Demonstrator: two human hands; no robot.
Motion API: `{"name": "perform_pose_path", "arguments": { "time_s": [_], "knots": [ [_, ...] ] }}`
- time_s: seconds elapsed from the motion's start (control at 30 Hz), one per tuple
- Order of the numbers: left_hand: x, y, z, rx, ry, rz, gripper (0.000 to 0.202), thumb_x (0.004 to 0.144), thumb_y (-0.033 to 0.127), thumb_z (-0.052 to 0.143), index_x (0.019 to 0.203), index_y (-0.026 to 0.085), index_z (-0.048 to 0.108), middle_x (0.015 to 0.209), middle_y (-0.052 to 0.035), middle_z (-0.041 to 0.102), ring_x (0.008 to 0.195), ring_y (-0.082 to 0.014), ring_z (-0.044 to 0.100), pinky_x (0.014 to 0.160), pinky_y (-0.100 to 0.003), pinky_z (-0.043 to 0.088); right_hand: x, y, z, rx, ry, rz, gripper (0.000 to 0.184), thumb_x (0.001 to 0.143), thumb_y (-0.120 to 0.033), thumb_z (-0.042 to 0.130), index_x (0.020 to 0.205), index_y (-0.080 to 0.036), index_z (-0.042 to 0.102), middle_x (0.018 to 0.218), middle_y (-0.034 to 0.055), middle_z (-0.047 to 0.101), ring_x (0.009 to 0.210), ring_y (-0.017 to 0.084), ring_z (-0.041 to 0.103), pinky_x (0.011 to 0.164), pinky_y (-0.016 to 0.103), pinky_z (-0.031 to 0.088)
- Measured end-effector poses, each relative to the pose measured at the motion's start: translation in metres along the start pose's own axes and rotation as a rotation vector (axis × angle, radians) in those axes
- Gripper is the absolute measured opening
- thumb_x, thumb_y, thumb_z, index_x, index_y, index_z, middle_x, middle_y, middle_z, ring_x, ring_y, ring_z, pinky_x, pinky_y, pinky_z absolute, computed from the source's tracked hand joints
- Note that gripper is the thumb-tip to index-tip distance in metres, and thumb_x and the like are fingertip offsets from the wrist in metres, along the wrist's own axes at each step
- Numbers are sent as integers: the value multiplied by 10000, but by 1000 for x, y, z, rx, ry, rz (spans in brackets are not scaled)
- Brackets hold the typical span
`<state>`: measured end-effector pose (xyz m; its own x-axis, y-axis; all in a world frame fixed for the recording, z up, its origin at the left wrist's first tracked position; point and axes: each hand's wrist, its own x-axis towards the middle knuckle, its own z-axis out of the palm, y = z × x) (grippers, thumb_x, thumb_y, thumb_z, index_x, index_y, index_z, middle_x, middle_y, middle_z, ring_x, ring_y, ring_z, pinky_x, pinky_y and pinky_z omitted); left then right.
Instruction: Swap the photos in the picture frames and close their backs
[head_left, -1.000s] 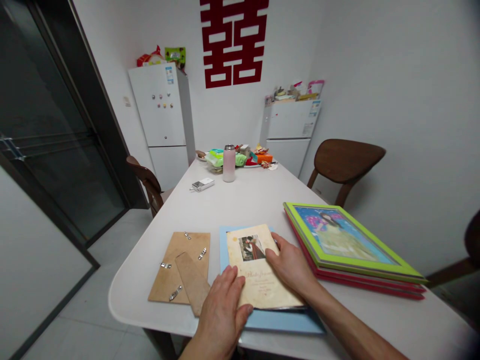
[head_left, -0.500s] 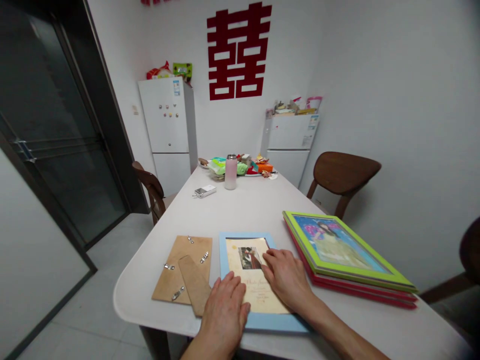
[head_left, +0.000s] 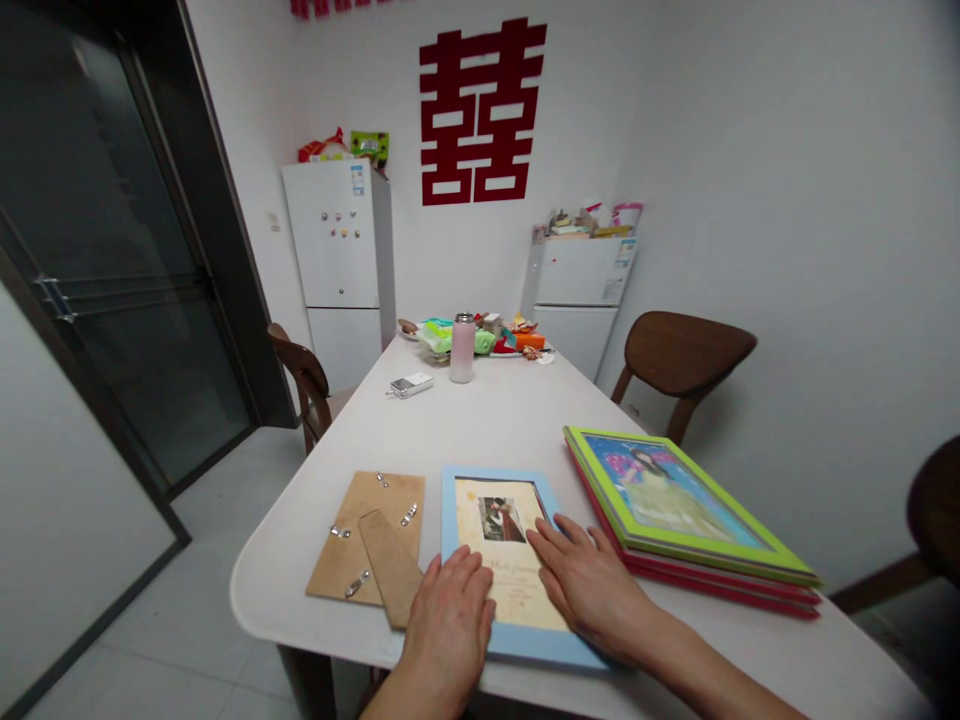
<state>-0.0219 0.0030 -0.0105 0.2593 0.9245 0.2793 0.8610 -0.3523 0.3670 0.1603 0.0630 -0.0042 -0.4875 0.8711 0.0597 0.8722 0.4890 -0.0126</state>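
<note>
A light blue picture frame (head_left: 517, 645) lies flat before me on the table. Inside its border rests a cream paper insert (head_left: 480, 560) with a small printed photo and faint reddish writing. My left hand (head_left: 452, 620) lies on the frame's lower left side, fingers stretched out. Across the right side of the insert and border, my right hand (head_left: 589, 580) is laid flat with its fingers apart. Just left of the frame is a brown backing board (head_left: 341, 560) with metal clips, its stand leg (head_left: 390, 565) slanting toward my left hand.
At the right, a green picture frame (head_left: 750, 550) tops a stack with red frames (head_left: 720, 592). Farther back stand a pink bottle (head_left: 463, 350), a small white device (head_left: 410, 385) and a pile of packets (head_left: 517, 342). Wooden chairs (head_left: 686, 355) flank the white table (head_left: 300, 640).
My right hand has slid a little to the right and toward me, showing more of the insert's right edge and the frame's border. The left hand stays nearly in place.
</note>
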Motion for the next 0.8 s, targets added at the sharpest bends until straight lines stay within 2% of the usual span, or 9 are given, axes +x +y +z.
{"name": "perform_pose_path", "arguments": {
  "time_s": [0.13,0.23,0.33,0.4,0.47,0.57,0.67,0.8],
  "knots": [
    [2,5,1,4,-17,-28,304,752,113,405,1021,173,535,1133,-80,542,1097,-230,436,927,-457,318,2,3,-1,-1,-6,-22,409,742,-177,363,1135,-167,474,1185,118,483,1120,301,347,863,519,244],
    [-1,5,-6,-22,-55,-18,312,754,139,419,1047,163,521,1165,-97,513,1112,-233,419,936,-459,305,2,5,-3,-6,4,-25,378,750,-178,355,1097,-171,505,1153,122,506,1109,311,353,851,526,233],
    [-12,-12,-21,-56,-34,-11,392,726,195,481,1115,159,470,1233,-118,439,1149,-240,371,951,-459,285,5,-7,-13,63,38,-52,386,722,-211,410,1096,-177,499,1114,118,525,1081,297,372,852,474,247],
    [-26,-37,-33,-32,35,-80,475,695,221,520,1158,163,429,1275,-125,381,1177,-250,325,956,-461,272,9,-28,-20,149,104,-73,400,710,-244,444,1100,-171,491,1125,114,508,1055,267,388,854,414,262],
    [-40,-66,-43,42,89,-220,492,681,239,527,1155,146,430,1280,-141,368,1185,-269,305,949,-463,278,15,-59,-23,249,153,-107,383,726,-301,443,1083,-172,498,1086,102,520,999,238,417,839,375,278],
    [-58,-101,-51,128,99,-371,520,670,283,528,1149,109,427,1256,-168,391,1162,-286,340,938,-453,299,27,-109,-20,344,161,-178,447,696,-425,475,1081,-200,481,978,86,544,929,240,432,808,384,289],
    [-67,-116,-50,151,80,-360,500,697,301,502,1154,113,423,1255,-156,398,1159,-265,350,946,-421,302,40,-144,-9,362,127,-148,499,605,-438,555,1025,-174,505,948,110,524,898,265,431,790,415,297],
    [-69,-118,-46,157,111,-306,477,720,327,495,1147,125,431,1247,-147,412,1151,-260,364,935,-413,325,51,-155,-3,556,134,-118,467,610,-226,527,1071,-170,471,965,93,493,899,217,442,778,344,350]
  ]
}}
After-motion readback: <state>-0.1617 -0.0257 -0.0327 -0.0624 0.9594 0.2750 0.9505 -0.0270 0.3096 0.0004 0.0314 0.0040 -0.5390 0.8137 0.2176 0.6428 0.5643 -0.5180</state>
